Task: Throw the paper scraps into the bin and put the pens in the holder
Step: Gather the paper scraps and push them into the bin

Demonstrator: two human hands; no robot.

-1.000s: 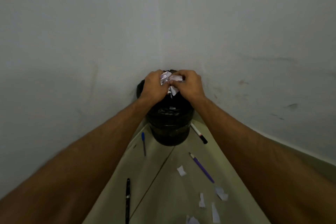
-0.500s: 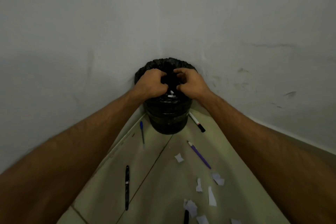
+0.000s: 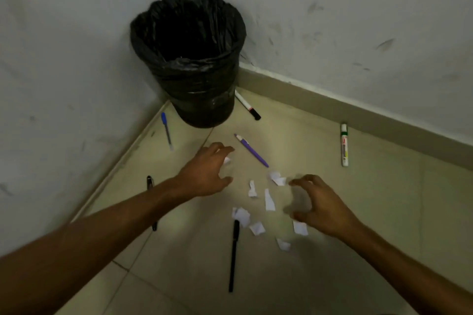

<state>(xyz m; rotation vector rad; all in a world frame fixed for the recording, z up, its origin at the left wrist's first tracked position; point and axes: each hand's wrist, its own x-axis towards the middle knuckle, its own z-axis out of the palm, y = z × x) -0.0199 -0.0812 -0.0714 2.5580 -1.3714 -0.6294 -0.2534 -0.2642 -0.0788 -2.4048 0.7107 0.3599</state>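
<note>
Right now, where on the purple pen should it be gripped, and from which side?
Mid-barrel of the purple pen, pinched from above across its narrow width. It lies flat and diagonal on the floor, with both long sides free. The left hand looks nearer, so probably approach from that side.

No legible writing shows anywhere near the black-lined bin point(image 3: 199, 89). A white marker point(image 3: 344, 146), lying on the floor well to the right of the bin, carries a printed label point(image 3: 344, 144) with red and yellow-green patches. Its lettering is too small and blurred to read.
</note>
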